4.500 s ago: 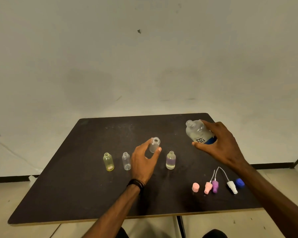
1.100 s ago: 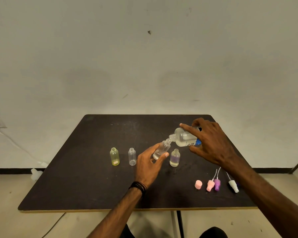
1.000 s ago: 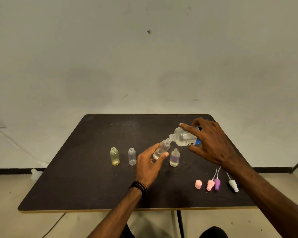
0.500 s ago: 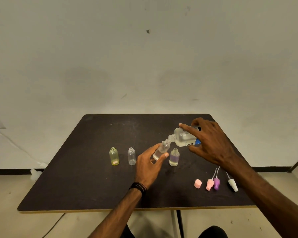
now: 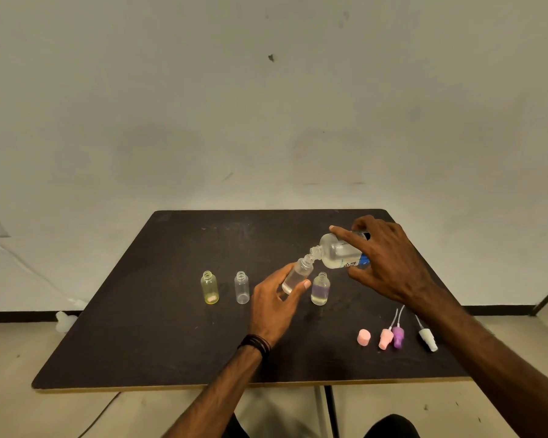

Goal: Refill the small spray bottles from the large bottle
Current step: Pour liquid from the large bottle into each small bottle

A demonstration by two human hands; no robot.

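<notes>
— Pouring under way? Left hand [image 5: 274, 306] pinching a small clear bottle [image 5: 296, 276], lifted off the bench [image 5: 159, 311] and tilted toward the right.

— Yes. Right hand [image 5: 383, 263] wrapped round the large bottle [image 5: 339, 254], tipped nearly flat, neck touching the small bottle's mouth.

— Best way to carry on?

— Keep both necks together, hold the tilt shallow, let liquid run slowly. Narrow mouth, so probably easy to spill with any jerk. Watch the level rising and right the large bottle before the shoulder.

— Other small bottles?

— Standing on the bench, uncapped: yellow bottle [image 5: 209, 287] far left, clear bottle [image 5: 241, 287] beside it, purple-tinted bottle [image 5: 320, 289] just right of the left hand with some liquid inside.

— Tops?

— Lying near the front right edge: pink cap [image 5: 363, 337], pink sprayer [image 5: 385, 338], purple sprayer [image 5: 398, 336], white sprayer [image 5: 427, 339]. Keep the right forearm clear of these when setting down.
</notes>
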